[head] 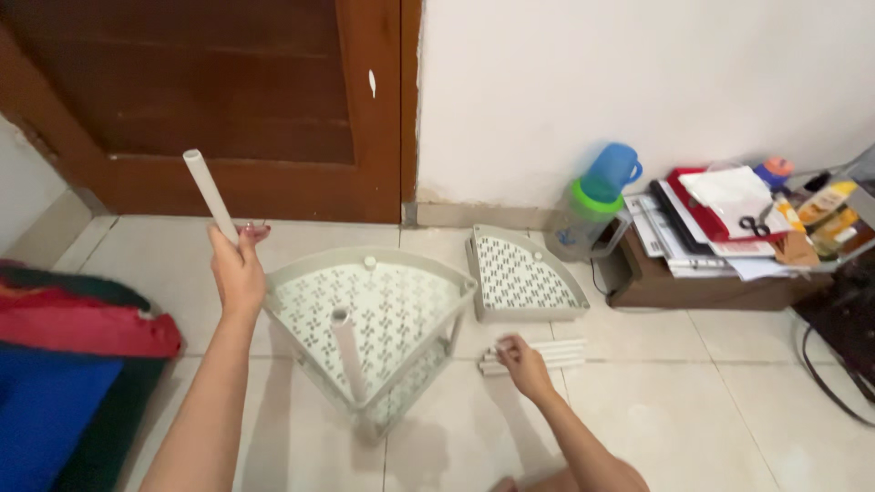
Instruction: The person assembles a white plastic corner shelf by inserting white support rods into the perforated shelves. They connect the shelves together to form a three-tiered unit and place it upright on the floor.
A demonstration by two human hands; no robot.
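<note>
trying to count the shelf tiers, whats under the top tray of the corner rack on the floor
Under the top tray of the corner rack, a second patterned tray shows at the front edge, joined by a white pole. The upper tray covers most of it, so whatever lies lower is hidden.

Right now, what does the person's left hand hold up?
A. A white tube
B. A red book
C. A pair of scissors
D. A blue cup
A: the left hand is closed around a white tube that points up, while the right hand reaches the white tubes on the floor beside the corner shelf.
</note>
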